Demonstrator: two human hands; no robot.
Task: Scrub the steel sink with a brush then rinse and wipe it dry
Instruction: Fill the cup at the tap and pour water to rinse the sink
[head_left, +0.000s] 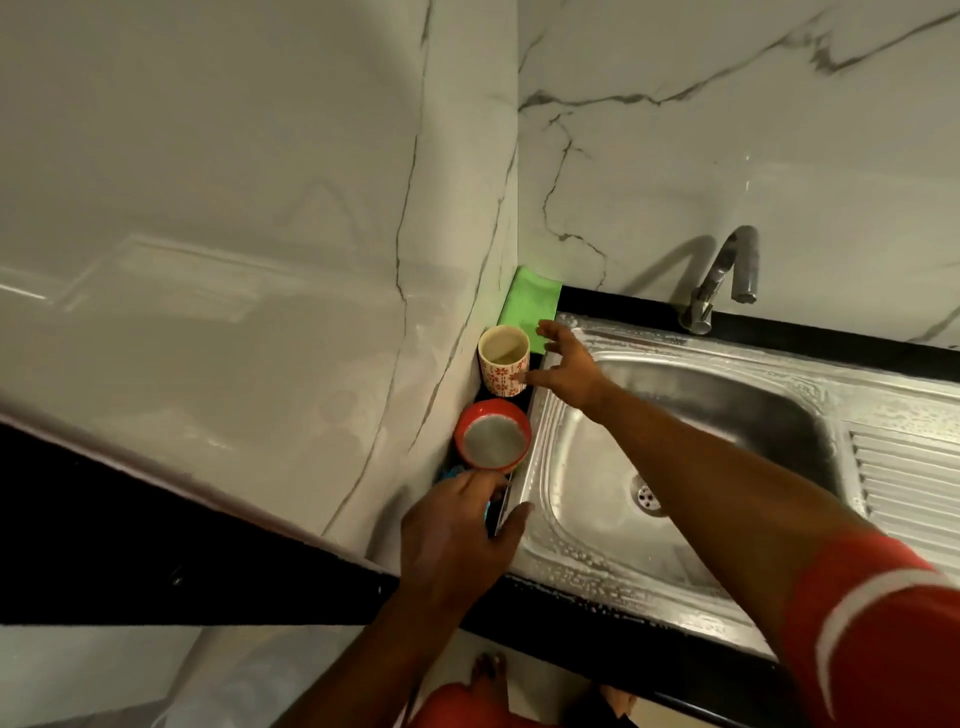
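Right hand (563, 371) stretched over the sink (571, 545)'s back-left corner, fingers spread, holding nothing. Left hand (457, 540) hovers palm-down at the left rim, fingers loose, something blue half hidden underneath.

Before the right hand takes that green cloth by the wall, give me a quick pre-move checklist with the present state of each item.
1. Right hand free to grasp: ok, fingers spread, holding nothing.
2. Green cloth reachable: ok, it lies in the corner just past the fingertips.
3. Patterned cup clear of the reach: not ok, it stands right beside the thumb.
4. Sink rinsed: not ok, foam and droplets cover the rim.
5. Tap off: ok, no stream visible.
6. Left hand holding the brush: cannot tell; a blue item beneath it, by the red bowl, is mostly hidden.
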